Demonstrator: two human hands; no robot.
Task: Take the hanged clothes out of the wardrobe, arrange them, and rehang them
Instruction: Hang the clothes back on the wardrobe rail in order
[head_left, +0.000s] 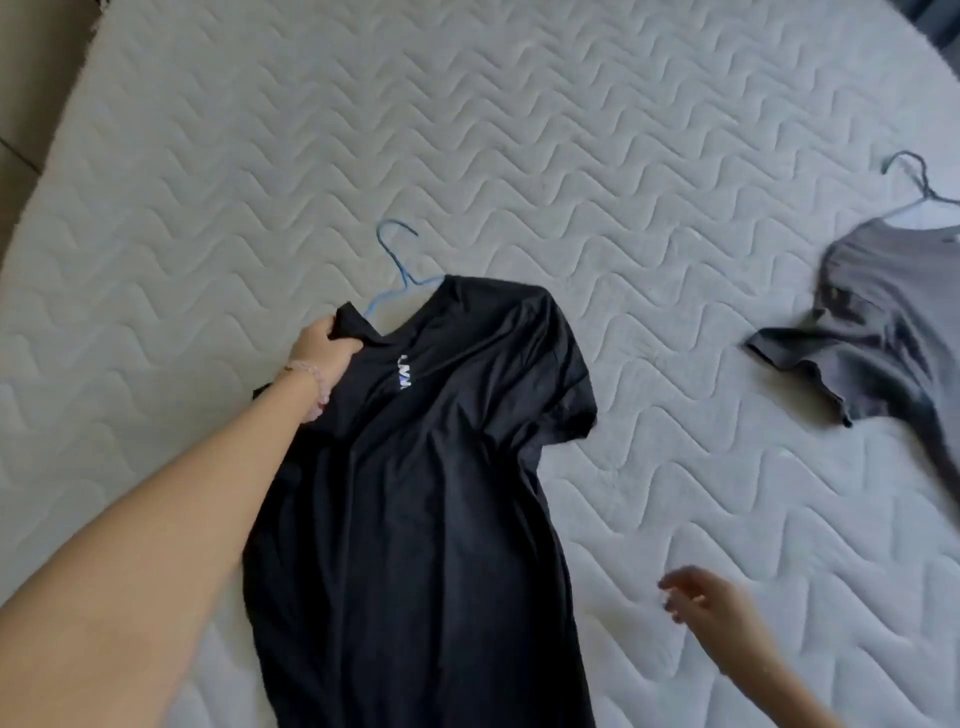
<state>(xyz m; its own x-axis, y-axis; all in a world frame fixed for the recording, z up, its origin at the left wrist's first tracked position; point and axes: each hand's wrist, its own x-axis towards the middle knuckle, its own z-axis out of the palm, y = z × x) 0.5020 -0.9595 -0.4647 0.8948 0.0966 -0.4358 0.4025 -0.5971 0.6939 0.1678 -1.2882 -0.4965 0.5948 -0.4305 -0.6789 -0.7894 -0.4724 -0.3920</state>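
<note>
The left hand (324, 340) is gripping a bunched fold beside the collar of the black T-shirt (431, 493), which is lying on the mattress (571, 130) with its blue hanger (396, 260) poking out at twelve o'clock. Its white chest lettering (401, 376) is showing too blurred to read. The right hand (698, 603) is hovering at four o'clock, loose-fingered, holding nothing.

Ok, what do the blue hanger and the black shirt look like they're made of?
The blue hanger: thin bent rod, probably coated wire, possibly plastic. The black shirt: soft matte knit, likely cotton or blend, judging by its limp folds.
</note>
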